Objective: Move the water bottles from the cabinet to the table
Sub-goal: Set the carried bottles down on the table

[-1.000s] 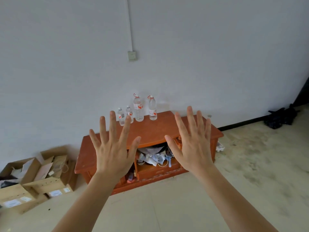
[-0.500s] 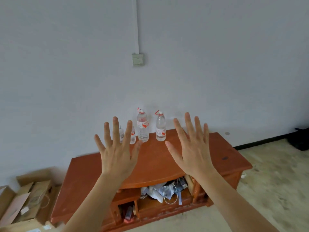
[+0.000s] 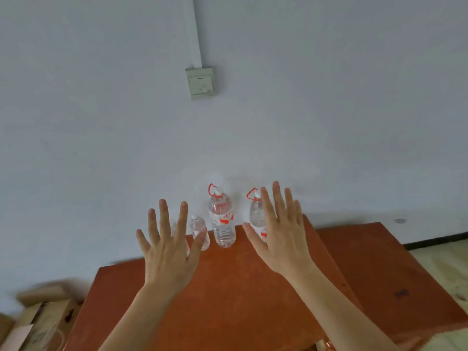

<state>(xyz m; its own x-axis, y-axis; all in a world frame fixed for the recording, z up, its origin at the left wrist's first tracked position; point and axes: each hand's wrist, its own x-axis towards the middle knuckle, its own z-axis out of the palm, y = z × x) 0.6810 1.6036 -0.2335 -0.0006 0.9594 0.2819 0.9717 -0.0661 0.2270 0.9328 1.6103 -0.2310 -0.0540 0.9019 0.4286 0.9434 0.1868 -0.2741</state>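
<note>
Against the grey wall, water bottles (image 3: 222,221) stand clustered at the orange cabinet (image 3: 228,295) top's rear; left hand (image 3: 168,252) and right hand (image 3: 281,236) hover spread, empty. Careless reaching could topple neighbours.

- Two bare forearms rise from the bottom edge of the head view, no sleeve on either one as far down as the frame shows.
- Left hand (image 3: 168,252): nothing worn, no ring, no watch, no band at the wrist; slender fingers, short nails, tendons faintly ridged along the back.
- Right hand (image 3: 281,234): bare too, no jewellery, no glove; long fingers, knuckle creases visible, nails trimmed close.
- Both wrists are narrow and unmarked, with no tape, strap or cable on them.
- The forearms look smooth and slim, widening toward the lower edge, where they run out of frame before any clothing shows.
</note>
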